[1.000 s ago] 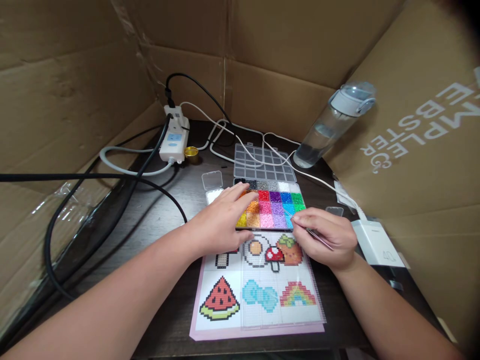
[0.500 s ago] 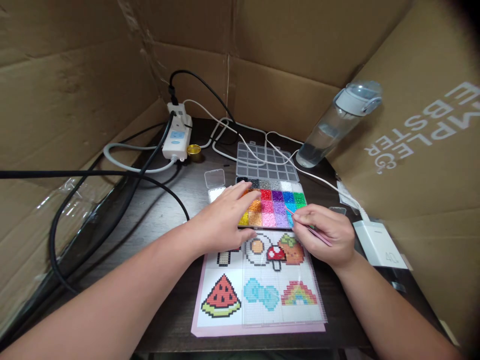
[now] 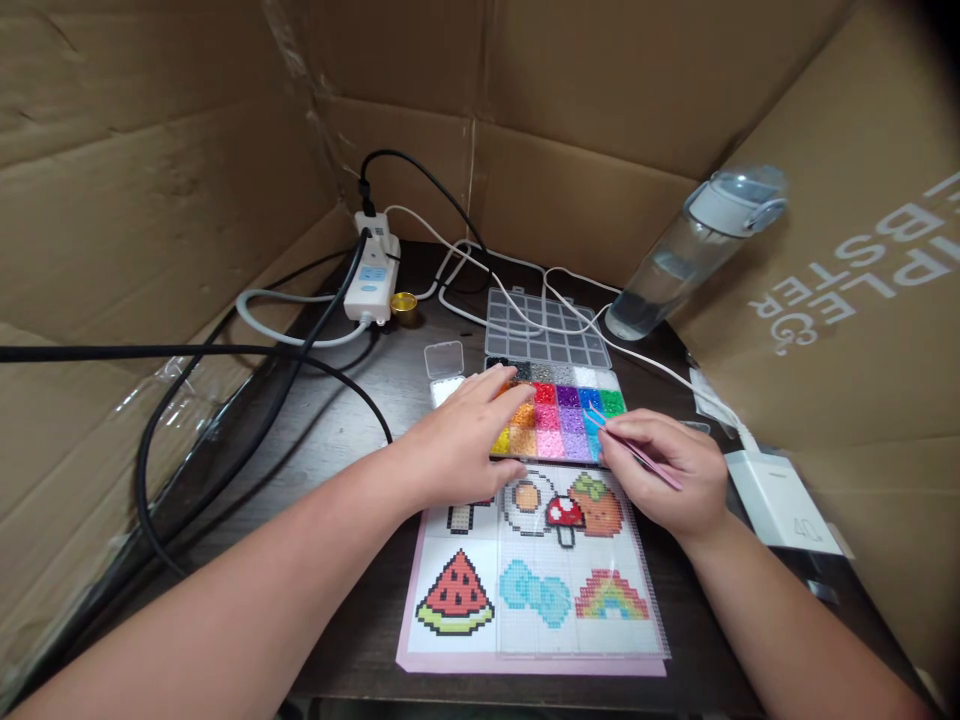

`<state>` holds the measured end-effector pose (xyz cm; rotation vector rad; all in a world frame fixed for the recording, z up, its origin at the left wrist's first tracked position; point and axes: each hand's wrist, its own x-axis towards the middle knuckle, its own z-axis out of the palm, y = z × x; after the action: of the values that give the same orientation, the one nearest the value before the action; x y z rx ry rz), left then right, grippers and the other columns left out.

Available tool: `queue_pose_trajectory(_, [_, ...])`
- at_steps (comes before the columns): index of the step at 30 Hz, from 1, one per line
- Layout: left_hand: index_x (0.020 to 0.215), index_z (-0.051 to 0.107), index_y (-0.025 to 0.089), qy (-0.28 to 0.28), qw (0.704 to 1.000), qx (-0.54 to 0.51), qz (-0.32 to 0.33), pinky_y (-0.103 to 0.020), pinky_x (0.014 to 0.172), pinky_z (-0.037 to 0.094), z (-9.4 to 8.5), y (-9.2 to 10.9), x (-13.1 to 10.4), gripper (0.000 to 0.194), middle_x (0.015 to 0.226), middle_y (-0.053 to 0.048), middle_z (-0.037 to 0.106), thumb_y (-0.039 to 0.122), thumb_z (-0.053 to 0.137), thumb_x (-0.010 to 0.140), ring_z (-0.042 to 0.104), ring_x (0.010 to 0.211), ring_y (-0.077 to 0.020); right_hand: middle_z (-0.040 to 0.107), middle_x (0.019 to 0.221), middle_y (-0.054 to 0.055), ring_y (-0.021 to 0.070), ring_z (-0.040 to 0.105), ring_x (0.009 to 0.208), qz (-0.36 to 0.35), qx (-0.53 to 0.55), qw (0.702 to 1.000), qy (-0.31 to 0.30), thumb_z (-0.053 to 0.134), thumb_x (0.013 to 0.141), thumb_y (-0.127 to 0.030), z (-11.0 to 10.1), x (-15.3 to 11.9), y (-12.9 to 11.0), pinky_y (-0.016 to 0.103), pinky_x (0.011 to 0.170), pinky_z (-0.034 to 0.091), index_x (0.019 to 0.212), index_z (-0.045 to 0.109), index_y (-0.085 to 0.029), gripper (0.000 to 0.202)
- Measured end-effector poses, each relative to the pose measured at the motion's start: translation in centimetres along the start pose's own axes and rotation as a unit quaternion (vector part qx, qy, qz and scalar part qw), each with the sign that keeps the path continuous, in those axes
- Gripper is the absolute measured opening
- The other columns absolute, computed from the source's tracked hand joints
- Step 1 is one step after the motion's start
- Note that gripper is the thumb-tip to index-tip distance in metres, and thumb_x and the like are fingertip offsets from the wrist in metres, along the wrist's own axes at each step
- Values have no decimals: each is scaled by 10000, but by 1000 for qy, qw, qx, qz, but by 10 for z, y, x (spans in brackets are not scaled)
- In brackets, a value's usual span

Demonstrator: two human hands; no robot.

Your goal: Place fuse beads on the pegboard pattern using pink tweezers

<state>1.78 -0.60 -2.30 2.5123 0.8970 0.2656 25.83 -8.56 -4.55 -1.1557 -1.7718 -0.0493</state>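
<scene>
Left hand (image 3: pixel 476 435) apart from the right, fingers spread at the bead box (image 3: pixel 553 460), mid-surface; whether it presses I cannot tell; right hand (image 3: pixel 666 465) pinched on tweezers (image 3: pixel 646 466), tips parted above blue beads (image 3: pixel 583 396); I judge a careless tip could flick colours together; a dropped wrist could shift the clear pegboard (image 3: pixel 562 642) and unseat its mushroom (image 3: pixel 564 512); a snagged white cable (image 3: pixel 645 361) could drag the lid (image 3: pixel 547 340); pegboard nears the surface's (image 3: pixel 352 640) front edge; open room lies left, cables crowding that edge.

The tweezers (image 3: pixel 661 473) look glossy metal, the pegboard (image 3: pixel 540 640) transparent plastic
</scene>
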Motion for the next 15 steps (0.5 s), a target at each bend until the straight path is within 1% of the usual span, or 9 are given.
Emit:
queue_pose_trajectory(3, [1487, 380, 187, 5, 1000, -3, 2, -484, 1216, 273, 1, -1, 0, 802, 1634, -172, 268, 370, 744, 796, 239, 1517, -327, 738, 764, 37, 181, 701, 628, 12, 5, 1000, 4, 718, 760, -64, 0, -1, 1, 303, 567, 605, 840, 732, -226, 181])
queue_pose_trajectory(6, [1477, 395, 187, 13, 1000, -13, 9, -491, 1213, 278, 2, -1, 1, 791, 1626, -173, 285, 373, 746, 793, 258, 1509, -333, 736, 779, 44, 184, 699, 646, 15, 12, 1000, -5, 712, 767, -65, -1, -2, 2, 312, 575, 599, 847, 740, -226, 182])
queue_pose_trajectory(9, [1480, 396, 171, 12, 1000, -9, 11, -488, 1213, 280, 2, -2, 2, 792, 1623, -181, 286, 375, 740, 797, 254, 1509, -338, 731, 785, 46, 176, 692, 651, 12, 19, 1000, -16, 705, 768, -48, -1, -1, 2, 306, 568, 583, 850, 740, -223, 197])
queue_pose_trajectory(12, [1485, 392, 155, 12, 1000, -7, 11, -490, 1215, 277, 1, -2, 1, 790, 1622, -188, 282, 368, 728, 803, 249, 1510, -345, 727, 774, 44, 170, 688, 637, 14, 23, 1000, -13, 709, 764, -46, -2, -1, 3, 299, 559, 577, 831, 740, -219, 188])
queue_pose_trajectory(15, [1480, 397, 174, 15, 1000, -12, 11, -494, 1211, 288, 1, -2, 1, 771, 1623, -172, 287, 365, 715, 805, 263, 1505, -342, 726, 757, 39, 171, 692, 632, 41, 30, 999, -5, 725, 757, -66, 0, -3, 6, 301, 562, 589, 802, 748, -218, 161])
